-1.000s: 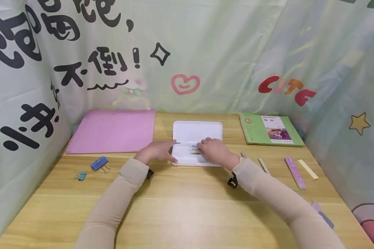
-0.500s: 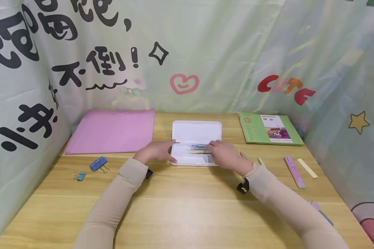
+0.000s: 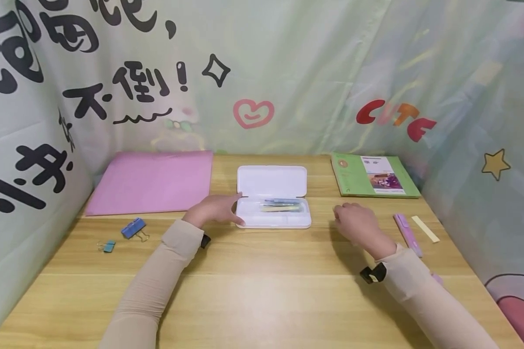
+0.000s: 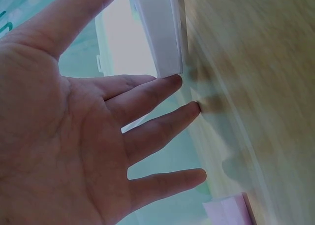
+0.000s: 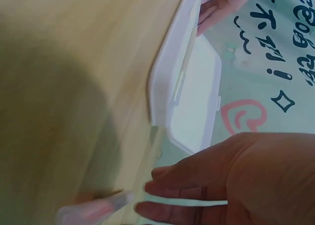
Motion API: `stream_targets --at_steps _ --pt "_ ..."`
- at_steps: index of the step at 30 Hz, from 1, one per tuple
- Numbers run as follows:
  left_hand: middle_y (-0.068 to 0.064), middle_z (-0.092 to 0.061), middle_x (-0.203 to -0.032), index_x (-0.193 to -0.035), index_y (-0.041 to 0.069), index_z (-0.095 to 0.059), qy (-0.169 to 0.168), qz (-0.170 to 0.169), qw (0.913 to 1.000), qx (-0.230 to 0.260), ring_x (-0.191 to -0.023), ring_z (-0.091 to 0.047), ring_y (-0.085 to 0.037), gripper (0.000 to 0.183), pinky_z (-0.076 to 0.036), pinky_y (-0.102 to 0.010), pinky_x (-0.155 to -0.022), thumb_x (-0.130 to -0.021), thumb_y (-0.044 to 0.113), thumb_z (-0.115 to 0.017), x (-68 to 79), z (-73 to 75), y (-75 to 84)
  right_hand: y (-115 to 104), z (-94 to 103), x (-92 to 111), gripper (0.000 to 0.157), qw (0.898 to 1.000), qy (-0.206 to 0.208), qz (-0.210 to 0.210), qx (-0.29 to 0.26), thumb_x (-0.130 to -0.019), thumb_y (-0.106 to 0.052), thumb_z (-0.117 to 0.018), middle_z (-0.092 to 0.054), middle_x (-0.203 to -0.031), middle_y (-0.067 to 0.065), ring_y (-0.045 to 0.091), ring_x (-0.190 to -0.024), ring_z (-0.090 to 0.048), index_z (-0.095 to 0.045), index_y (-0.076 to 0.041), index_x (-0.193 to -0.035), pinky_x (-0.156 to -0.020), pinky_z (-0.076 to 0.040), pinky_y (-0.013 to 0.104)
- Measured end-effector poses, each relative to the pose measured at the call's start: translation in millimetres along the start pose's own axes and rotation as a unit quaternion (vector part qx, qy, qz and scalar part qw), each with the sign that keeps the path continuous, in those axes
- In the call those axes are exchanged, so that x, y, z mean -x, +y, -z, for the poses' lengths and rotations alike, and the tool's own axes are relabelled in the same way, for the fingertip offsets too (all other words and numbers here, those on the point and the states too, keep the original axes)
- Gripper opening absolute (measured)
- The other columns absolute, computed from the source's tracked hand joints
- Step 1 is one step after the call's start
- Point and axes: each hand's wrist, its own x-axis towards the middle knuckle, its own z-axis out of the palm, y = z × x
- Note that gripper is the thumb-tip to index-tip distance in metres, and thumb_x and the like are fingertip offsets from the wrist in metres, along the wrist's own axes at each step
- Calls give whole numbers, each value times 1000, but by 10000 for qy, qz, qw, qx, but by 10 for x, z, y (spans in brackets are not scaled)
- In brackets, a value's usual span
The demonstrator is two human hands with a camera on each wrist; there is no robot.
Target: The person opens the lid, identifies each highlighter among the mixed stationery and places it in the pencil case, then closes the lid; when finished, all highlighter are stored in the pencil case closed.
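A white pencil case [image 3: 272, 220] lies open on the table, its lid [image 3: 271, 181] tipped back. Several pens [image 3: 281, 206] in blue and cream tones lie inside. My left hand [image 3: 211, 211] is at the case's left end, thumb at the near corner; in the left wrist view, this hand's [image 4: 83, 131] fingers are spread, with fingertips touching the case [image 4: 160, 33]. Away to the right of the case, my right hand [image 3: 360, 225] hovers over the table with bent fingers and nothing visible in them. Below its fingertips in the right wrist view lies a pinkish pen [image 5: 93, 210].
A pink folder [image 3: 153, 183] is at the back left, a green book [image 3: 375, 175] at the back right. Two binder clips, blue [image 3: 133, 228] and teal [image 3: 109, 246], lie left. A purple pen-like stick [image 3: 407, 235] and a cream strip [image 3: 425, 229] lie right. Fabric walls surround the table.
My right hand has left the pens inside the case and moved right, over the table where loose pens lay. My left hand has stayed at the case's left end.
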Motion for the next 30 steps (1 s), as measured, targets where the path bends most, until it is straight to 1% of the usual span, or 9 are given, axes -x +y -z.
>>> stream_targets --at_steps 5,8,10,13,17,22,26,28,30 --pt "-3 -32 -136 -140 20 -16 23 -48 10000 -14 -116 -36 -24 97 -31 -42 -88 -64 62 -60 -1 10 -11 67 -21 91 32 9985 -165 -527 -18 -90 -31 -41 -48 -61 6 26 -56 -48 -52 -7 -71 -42 -36 40" --pt "-3 -31 -137 -140 20 -16 26 -62 10000 -8 -118 -34 -24 97 -29 -43 -90 -64 61 -61 2 13 -13 110 -27 120 36 9954 -469 -838 -24 -90 -33 -40 -47 -58 7 26 -52 -47 -51 -5 -70 -40 -34 39" --pt "-3 -30 -137 -140 20 -16 34 -61 10000 14 -118 -34 -24 97 -29 -43 -90 -64 61 -61 4 16 -13 138 -34 134 33 9932 -688 -934 -16 -88 -32 -44 -46 -57 7 24 -51 -46 -50 -6 -68 -40 -33 39" --pt "-2 -30 -137 -140 20 -16 40 -51 10000 8 -118 -34 -23 97 -29 -42 -91 -64 61 -61 2 14 -14 162 -51 150 28 9929 -809 -873 28 -84 -29 -49 -46 -57 5 22 -51 -45 -51 -8 -66 -41 -34 40" --pt "-2 -30 -137 -140 20 -16 38 -58 10000 11 -118 -34 -24 97 -29 -43 -90 -64 62 -61 -7 6 -17 172 -93 163 27 9950 -686 -722 27 -83 -28 -51 -44 -55 4 21 -49 -44 -50 -10 -63 -40 -34 40" --pt "-3 -30 -137 -140 21 -16 28 -51 10000 -17 -117 -35 -24 98 -30 -43 -89 -64 63 -60 -16 -10 -25 149 -124 133 30 9961 -458 -745 -103 -84 -29 -50 -43 -53 4 20 -45 -42 -50 -9 -63 -37 -31 37" --pt "-2 -30 -137 -140 22 -16 34 -7 10000 -27 -118 -34 -24 97 -29 -42 -90 -64 62 -61 -12 -10 -20 66 -74 34 28 9981 100 -580 -164 -83 -28 -53 -42 -52 2 19 -43 -40 -50 -9 -63 -35 -28 35" --pt "-2 -31 -137 -140 21 -16 36 -22 10000 -24 -118 -34 -24 96 -29 -42 -90 -65 61 -61 -5 -8 -15 1 -30 -32 23 9984 390 -384 -120 -80 -24 -56 -42 -52 1 18 -43 -40 -49 -10 -63 -34 -28 35" --pt "-3 -31 -137 -140 21 -16 36 -42 10000 -28 -118 -34 -24 96 -29 -42 -90 -65 60 -61 3 -5 -6 -80 4 -107 23 9977 639 -187 -112 -80 -24 -58 -42 -53 0 17 -43 -39 -50 -11 -63 -34 -28 34"
